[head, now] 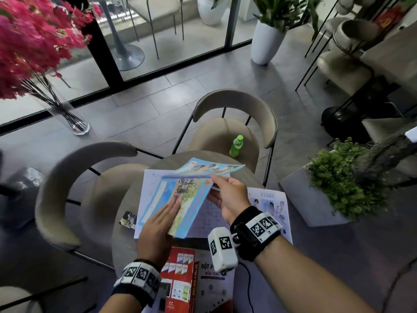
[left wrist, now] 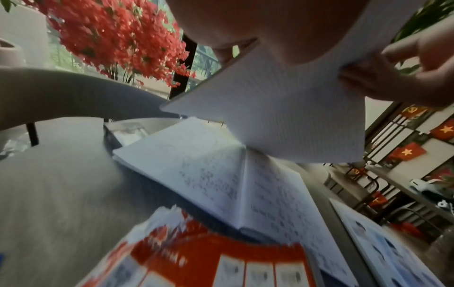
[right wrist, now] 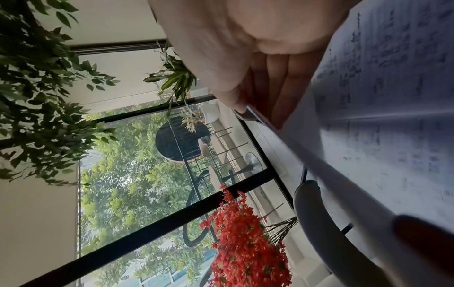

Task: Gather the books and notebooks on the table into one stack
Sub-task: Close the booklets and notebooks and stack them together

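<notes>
A blue picture-covered notebook (head: 191, 195) is held above the round table (head: 126, 245), its covers bent into a fold. My left hand (head: 158, 224) lays straight fingers on its cover, with the thumb out of sight below. My right hand (head: 228, 195) pinches its right edge, thumb on top. Its blank underside (left wrist: 282, 116) shows in the left wrist view. Beneath it an open notebook (head: 153, 188) with handwritten pages (left wrist: 196, 165) lies flat. A red book (head: 180, 281) and a white maths book (head: 216, 283) lie at the near edge. At the right lies an open booklet (head: 273, 206) with portraits.
A small picture card (head: 128, 219) lies on the table's left side. Two beige chairs (head: 74, 188) stand behind the table, and the right one holds a green bottle (head: 236, 146). A glass vase of pink flowers (head: 72, 118) stands far left, and a green planter (head: 338, 184) at the right.
</notes>
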